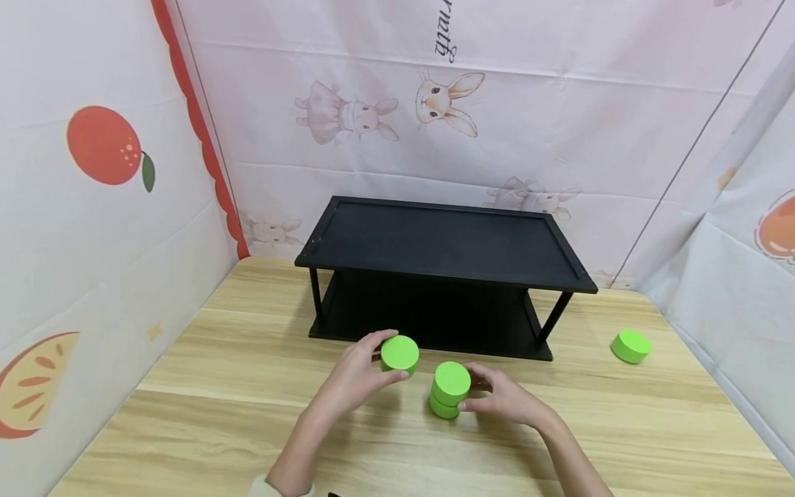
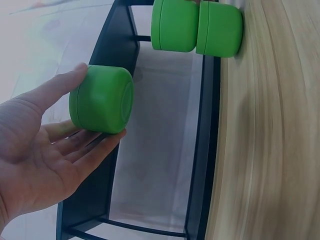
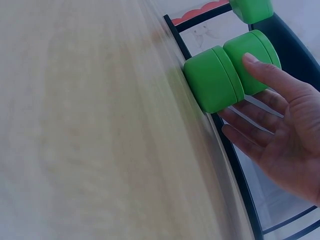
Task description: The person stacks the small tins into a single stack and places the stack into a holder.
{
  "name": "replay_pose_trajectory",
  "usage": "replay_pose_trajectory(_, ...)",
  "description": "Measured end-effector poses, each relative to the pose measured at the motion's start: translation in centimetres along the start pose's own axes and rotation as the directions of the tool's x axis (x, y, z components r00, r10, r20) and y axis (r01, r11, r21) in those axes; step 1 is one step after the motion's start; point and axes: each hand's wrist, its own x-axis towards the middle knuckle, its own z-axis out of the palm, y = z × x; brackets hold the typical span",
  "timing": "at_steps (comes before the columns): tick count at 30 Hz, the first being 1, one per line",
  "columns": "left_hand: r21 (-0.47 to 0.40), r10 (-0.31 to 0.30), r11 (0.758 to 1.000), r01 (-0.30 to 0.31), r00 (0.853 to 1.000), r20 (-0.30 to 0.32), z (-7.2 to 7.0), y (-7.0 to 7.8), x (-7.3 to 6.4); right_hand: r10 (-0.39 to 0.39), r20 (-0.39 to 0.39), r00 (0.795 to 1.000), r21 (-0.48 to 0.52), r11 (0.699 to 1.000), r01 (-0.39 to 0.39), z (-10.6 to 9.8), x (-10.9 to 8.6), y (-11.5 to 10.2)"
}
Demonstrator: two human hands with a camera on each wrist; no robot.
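My left hand (image 1: 359,374) holds a small round green lidded jar (image 1: 399,354) up off the table, thumb on one side and fingers on the other. In the left wrist view the rounded base of this jar (image 2: 105,100) faces the table side. To its right, two similar jars form a stack on the wood. Around the upper jar (image 1: 452,381) curls my right hand (image 1: 504,398); its thumb presses the side near the lid in the right wrist view, while the other fingers reach behind. The lower jar (image 3: 210,80) stands on the tabletop directly beneath.
Behind the hands stands a black two-level rack (image 1: 435,238) with a flat top board and a lower shelf (image 1: 428,310). Another green jar (image 1: 631,346) sits on the wooden table (image 1: 205,407) at the right. Printed cloth (image 1: 385,172) hangs at the back and both sides.
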Motion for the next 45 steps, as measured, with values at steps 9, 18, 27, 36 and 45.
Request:
replay_pose_trajectory(9, 0.001, 0.001, 1.0, -0.001, 1.0, 0.021, 0.4, 0.1, 0.1, 0.003, -0.002, 1.0, 0.001, 1.0, -0.003, 0.1, 0.1, 0.1)
replay_pose_trajectory(18, 0.011, 0.033, 0.999, -0.033, 0.999, 0.017, 0.7, 0.5, 0.3, -0.004, -0.009, 1.0, 0.0, 1.0, 0.004, 0.0, 0.0, 0.1)
replay_pose_trajectory(27, -0.008, 0.027, 1.0, -0.027, 0.999, 0.046, 1.0, 0.9, 0.5, -0.013, -0.002, 1.0, 0.003, 1.0, 0.013, 0.0, 0.0, 0.3)
replay_pose_trajectory(36, -0.01, 0.027, 1.0, -0.026, 0.998, 0.062, 1.4, 1.2, 0.6, -0.023, -0.002, 1.0, 0.001, 1.0, 0.023, 0.0, 0.0, 0.4)
replay_pose_trajectory(45, -0.011, 0.026, 1.0, -0.025, 0.997, 0.074, 1.9, 1.4, 0.7, -0.026, 0.002, 1.0, 0.014, 1.0, 0.026, -0.1, 0.0, 0.3)
